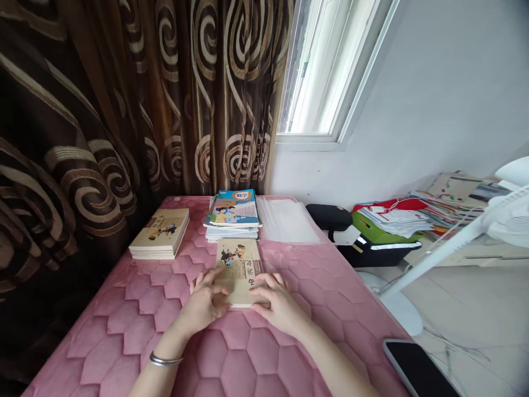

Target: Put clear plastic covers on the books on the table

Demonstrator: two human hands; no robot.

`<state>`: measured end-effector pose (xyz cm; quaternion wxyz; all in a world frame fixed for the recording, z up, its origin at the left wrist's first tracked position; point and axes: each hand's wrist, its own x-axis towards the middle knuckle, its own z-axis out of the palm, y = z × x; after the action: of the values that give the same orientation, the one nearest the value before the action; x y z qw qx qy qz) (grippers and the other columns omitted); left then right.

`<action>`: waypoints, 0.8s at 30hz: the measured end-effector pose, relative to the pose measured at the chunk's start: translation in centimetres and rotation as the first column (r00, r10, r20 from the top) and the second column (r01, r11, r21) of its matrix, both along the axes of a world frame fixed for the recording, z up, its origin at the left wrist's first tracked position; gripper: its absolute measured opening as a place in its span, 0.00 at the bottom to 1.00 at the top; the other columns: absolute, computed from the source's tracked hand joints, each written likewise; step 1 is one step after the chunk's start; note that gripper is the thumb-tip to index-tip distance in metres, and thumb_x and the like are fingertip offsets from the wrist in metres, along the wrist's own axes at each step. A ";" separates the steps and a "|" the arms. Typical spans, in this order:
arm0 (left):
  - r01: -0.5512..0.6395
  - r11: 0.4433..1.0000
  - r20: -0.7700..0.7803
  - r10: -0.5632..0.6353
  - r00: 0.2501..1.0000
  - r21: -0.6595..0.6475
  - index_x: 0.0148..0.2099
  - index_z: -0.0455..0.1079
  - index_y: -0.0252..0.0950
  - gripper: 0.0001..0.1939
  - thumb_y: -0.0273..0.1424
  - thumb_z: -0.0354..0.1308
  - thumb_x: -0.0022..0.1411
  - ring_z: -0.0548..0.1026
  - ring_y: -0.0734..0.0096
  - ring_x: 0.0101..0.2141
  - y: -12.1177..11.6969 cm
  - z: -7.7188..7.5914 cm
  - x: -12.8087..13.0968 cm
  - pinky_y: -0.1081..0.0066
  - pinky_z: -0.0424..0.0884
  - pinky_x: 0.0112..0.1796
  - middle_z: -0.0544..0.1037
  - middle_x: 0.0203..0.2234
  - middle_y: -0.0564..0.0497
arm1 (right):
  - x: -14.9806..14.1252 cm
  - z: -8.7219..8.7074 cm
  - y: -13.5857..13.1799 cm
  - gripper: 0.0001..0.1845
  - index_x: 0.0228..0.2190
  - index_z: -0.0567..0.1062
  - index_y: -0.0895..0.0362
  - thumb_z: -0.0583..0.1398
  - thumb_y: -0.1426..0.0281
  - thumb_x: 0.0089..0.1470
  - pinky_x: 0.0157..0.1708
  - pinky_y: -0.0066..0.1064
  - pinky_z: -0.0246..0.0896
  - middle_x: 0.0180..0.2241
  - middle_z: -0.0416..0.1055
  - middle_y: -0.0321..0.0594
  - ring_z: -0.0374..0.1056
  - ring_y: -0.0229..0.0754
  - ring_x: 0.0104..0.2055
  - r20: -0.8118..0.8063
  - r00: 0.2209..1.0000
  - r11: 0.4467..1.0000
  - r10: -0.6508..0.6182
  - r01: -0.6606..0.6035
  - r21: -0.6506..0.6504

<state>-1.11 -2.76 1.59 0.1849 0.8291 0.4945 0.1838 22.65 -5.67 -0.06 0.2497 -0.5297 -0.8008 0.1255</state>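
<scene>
A tan book (238,275) with dark characters and small painted figures on its cover lies flat on the pink padded cover of the table, straight in front of me. My left hand (205,295) grips its left edge, fingers curled over the side and thumb at the near corner. On the opposite edge, my right hand (276,298) holds it in the same way. Whether one or more books lie beneath the fingers I cannot tell. Just beyond is a stack of textbooks (235,208) with a bright blue cover on top. To the left sits a neat pile of similar tan books (161,231).
Clear plastic sleeves (287,220) lie right of the textbooks. A phone (419,366) rests at the table's near right edge. Beyond that edge stand a white fan (438,242) and a black-and-green box (376,242) topped with papers. A patterned curtain (173,99) hangs behind the table.
</scene>
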 end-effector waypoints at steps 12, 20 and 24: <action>0.066 0.982 0.082 -0.053 0.995 -0.175 0.43 0.77 0.49 0.18 0.27 0.64 0.48 0.59 0.53 0.59 1.4 0.2 -3.1 0.51 0.49 0.59 0.63 0.58 0.51 | 3.7 1.3 0.6 0.16 0.45 0.76 0.41 0.62 0.66 0.53 0.58 0.48 0.47 0.59 0.59 0.36 0.52 0.51 0.59 -0.018 0.995 0.975 0.101 -0.103 -0.196; 0.090 0.967 0.123 -0.062 0.990 -0.240 0.43 0.77 0.49 0.19 0.28 0.63 0.48 0.56 0.54 0.61 1.7 0.3 -3.5 0.52 0.45 0.61 0.62 0.59 0.52 | 3.8 1.4 0.6 0.17 0.46 0.76 0.41 0.61 0.67 0.54 0.59 0.49 0.45 0.60 0.57 0.35 0.50 0.51 0.60 -0.028 0.993 0.967 0.116 -0.119 -0.223; 0.078 0.970 0.154 -0.043 0.987 -0.230 0.41 0.77 0.45 0.19 0.24 0.63 0.45 0.58 0.55 0.59 1.6 0.1 -3.4 0.54 0.48 0.60 0.62 0.59 0.51 | 3.5 1.4 0.6 0.16 0.44 0.78 0.43 0.61 0.67 0.52 0.59 0.50 0.45 0.61 0.57 0.37 0.51 0.52 0.61 -0.038 0.995 0.972 0.090 -0.096 -0.215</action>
<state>-4.48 -1.17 1.71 0.3235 0.8002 0.4721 0.1792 26.11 -5.05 1.31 0.1958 -0.5139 -0.8026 0.2310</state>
